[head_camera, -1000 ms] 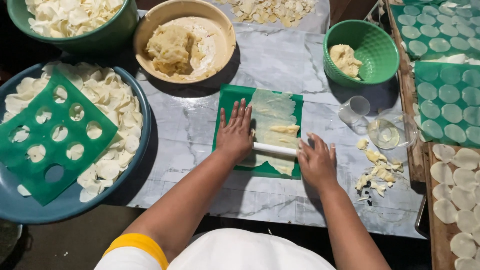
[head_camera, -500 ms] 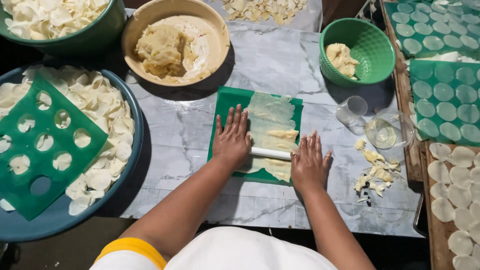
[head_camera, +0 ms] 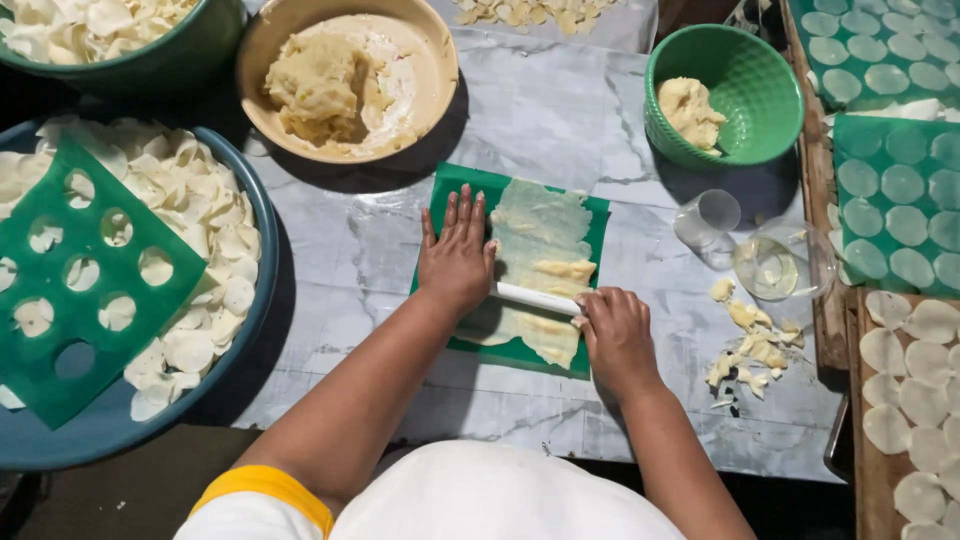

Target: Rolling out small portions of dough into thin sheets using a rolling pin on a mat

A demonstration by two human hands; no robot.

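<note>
Dough lies thin along the green mat, the white roller across it under a flat, open left hand and loosely curled right hand; even downward pressure from both would keep the sheet uniform.

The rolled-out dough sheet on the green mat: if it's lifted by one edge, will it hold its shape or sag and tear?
The dough sheet looks thin, with ragged edges, so it would probably sag and tear. It lies flat against the green mat, so it may stick. The thicker lumps near the white roller would likely pull unevenly.
</note>
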